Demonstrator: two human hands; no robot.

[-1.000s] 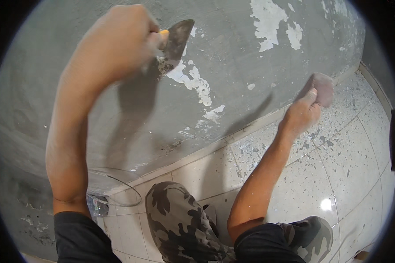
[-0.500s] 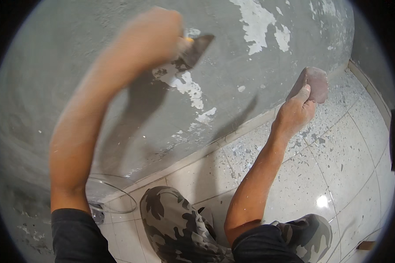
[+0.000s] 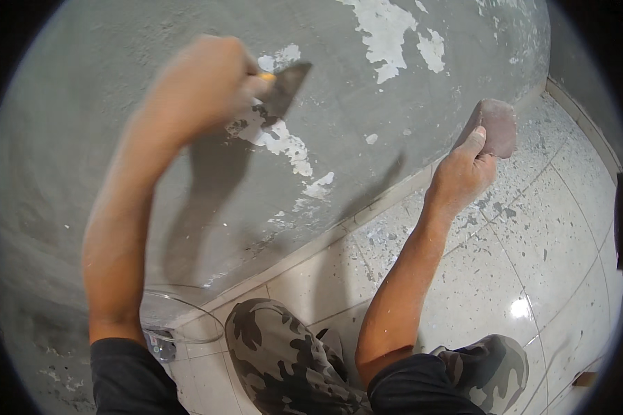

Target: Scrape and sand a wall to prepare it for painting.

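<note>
Head view shows us the left hand (image 3: 211, 83) at upper left of the frame, its fingers closed around a scraper (image 3: 290, 93), with a bit of yellow at the handle. We see the blade over the top end of a ragged white patch (image 3: 287, 146) on the grey wall (image 3: 55, 180); blur leaves us unable to tell whether its edge touches. At right of centre, the right hand (image 3: 462, 176) grips a flat reddish-brown block (image 3: 499, 130), thumb laid across its face, near the wall's foot.

We judge the blade's angle to be the main risk: tipped too steeply, it could gouge the grey coat around the patch. A slip off the patch's edge could knock the knuckles against the wall. Loose flakes (image 3: 508, 212) lie over the tiled floor (image 3: 463, 308) at right, and we think a foot could slide on them. At lower left, a wire loop (image 3: 222, 330) beside the camouflage-clad knee (image 3: 259, 335) might snag a leg. A slack thumb could let the block drop.
</note>
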